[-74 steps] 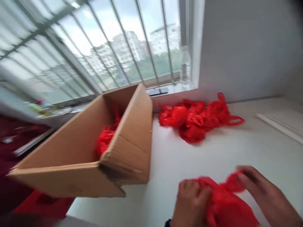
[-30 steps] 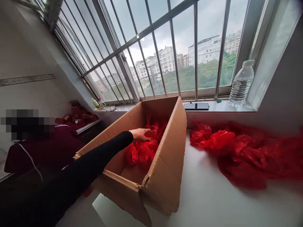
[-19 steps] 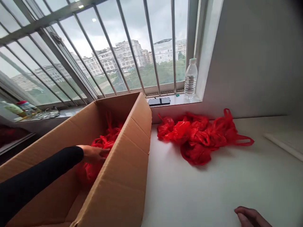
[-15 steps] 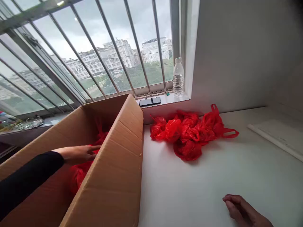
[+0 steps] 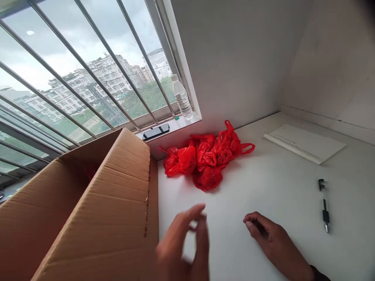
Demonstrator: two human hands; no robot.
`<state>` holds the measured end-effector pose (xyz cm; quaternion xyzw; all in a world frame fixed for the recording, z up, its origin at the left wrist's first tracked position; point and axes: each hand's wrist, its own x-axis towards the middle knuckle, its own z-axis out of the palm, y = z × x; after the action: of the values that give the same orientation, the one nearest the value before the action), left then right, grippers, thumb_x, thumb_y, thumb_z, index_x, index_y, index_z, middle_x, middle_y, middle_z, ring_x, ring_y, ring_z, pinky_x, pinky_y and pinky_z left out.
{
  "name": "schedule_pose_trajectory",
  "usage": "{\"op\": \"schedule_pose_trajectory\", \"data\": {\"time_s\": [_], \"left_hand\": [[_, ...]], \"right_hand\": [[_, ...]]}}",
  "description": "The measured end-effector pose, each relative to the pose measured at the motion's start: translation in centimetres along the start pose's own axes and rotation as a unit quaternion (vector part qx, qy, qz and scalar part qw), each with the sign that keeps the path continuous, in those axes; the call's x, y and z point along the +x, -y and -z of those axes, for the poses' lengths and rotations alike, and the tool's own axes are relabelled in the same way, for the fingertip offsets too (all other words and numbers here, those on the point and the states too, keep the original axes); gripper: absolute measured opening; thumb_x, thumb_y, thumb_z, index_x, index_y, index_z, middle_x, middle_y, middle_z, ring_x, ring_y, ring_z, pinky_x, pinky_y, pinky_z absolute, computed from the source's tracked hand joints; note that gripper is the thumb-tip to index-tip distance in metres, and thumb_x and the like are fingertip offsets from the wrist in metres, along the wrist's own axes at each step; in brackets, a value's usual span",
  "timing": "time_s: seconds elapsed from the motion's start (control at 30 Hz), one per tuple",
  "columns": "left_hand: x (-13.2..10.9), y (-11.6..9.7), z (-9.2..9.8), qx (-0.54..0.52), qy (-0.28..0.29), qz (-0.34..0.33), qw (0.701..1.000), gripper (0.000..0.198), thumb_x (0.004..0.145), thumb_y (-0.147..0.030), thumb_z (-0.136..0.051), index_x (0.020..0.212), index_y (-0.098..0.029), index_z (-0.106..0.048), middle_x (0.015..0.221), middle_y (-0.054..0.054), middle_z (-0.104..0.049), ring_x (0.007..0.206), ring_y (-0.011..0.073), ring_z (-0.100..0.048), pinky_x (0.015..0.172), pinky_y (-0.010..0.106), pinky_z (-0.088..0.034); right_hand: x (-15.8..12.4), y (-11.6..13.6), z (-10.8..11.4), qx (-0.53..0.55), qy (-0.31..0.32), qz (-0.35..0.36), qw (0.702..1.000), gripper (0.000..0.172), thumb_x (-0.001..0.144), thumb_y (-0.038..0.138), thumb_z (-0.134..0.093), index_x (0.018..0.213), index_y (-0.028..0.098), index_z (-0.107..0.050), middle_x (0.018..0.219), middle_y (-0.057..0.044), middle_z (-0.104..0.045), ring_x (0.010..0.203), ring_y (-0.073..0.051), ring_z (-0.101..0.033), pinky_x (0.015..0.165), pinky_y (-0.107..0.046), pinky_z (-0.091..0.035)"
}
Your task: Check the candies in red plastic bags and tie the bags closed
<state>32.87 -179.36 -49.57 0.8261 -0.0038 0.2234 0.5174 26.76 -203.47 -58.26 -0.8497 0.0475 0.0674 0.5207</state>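
Note:
My left hand (image 5: 186,244) is over the white table (image 5: 231,207), just right of the cardboard box (image 5: 117,207). It is a little blurred, its thumb and fingers curved with a gap between them, and I see nothing in it. Resting farther right, my right hand (image 5: 271,238) has its fingers curled and their tips pressed to the thumb; nothing shows in it. Beyond both hands lies a pile of crumpled red plastic bags (image 5: 205,160) against the wall. The box is open at the top, and its walls hide most of the inside.
A black pen (image 5: 325,216) lies at the right with its cap (image 5: 321,184) apart from it. Behind is a white notepad (image 5: 307,142). On the sill of the barred window stand a phone (image 5: 156,132) and a water bottle (image 5: 182,99).
My left hand has come out of the box, off the red bags there, and moved right over the table. The view has turned right, bringing the pen into sight.

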Motion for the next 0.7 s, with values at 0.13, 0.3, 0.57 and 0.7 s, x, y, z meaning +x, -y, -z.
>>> {"op": "schedule_pose_trajectory", "data": {"time_s": [0.13, 0.3, 0.57, 0.7], "left_hand": [[-0.5, 2.0, -6.2, 0.031, 0.109, -0.033, 0.993, 0.029, 0.094, -0.03, -0.06, 0.119, -0.022, -0.073, 0.142, 0.015, -0.059, 0.135, 0.0335, -0.054, 0.109, 0.055, -0.047], [-0.9, 5.0, -9.7, 0.051, 0.147, -0.032, 0.987, 0.04, 0.094, -0.027, -0.058, 0.131, -0.014, -0.066, 0.141, 0.021, -0.061, 0.135, 0.0356, -0.054, 0.112, 0.06, -0.043], [-9.0, 0.9, -7.0, 0.016, 0.2, -0.049, 0.978, 0.034, 0.1, -0.021, -0.051, 0.128, -0.023, -0.068, 0.127, 0.01, -0.069, 0.117, 0.0234, -0.067, 0.099, 0.04, -0.058], [-10.4, 0.2, -5.4, -0.005, 0.144, -0.024, 0.989, 0.036, 0.103, -0.019, -0.043, 0.131, -0.028, -0.064, 0.117, 0.007, -0.068, 0.107, 0.0196, -0.068, 0.087, 0.034, -0.06]], "right_hand": [[0.0, 0.4, 0.3, -0.01, -0.005, 0.015, 1.0, 0.037, 0.101, 0.06, -0.042, 0.099, 0.028, -0.06, 0.084, 0.001, -0.058, 0.078, -0.017, -0.054, 0.073, -0.03, -0.043], [0.0, 0.9, 0.4, -0.001, -0.003, 0.024, 1.0, 0.035, 0.102, 0.059, -0.043, 0.099, 0.028, -0.06, 0.081, 0.002, -0.056, 0.074, -0.017, -0.051, 0.07, -0.03, -0.042], [-0.3, 1.1, 0.9, 0.046, -0.027, 0.037, 0.998, 0.03, 0.102, 0.054, -0.047, 0.106, 0.027, -0.058, 0.096, 0.0, -0.065, 0.087, -0.018, -0.061, 0.082, -0.031, -0.047], [-0.3, 0.8, 1.1, 0.082, -0.079, 0.033, 0.993, 0.03, 0.101, 0.054, -0.05, 0.112, 0.027, -0.058, 0.113, -0.003, -0.065, 0.096, -0.019, -0.063, 0.087, -0.033, -0.049]]}}
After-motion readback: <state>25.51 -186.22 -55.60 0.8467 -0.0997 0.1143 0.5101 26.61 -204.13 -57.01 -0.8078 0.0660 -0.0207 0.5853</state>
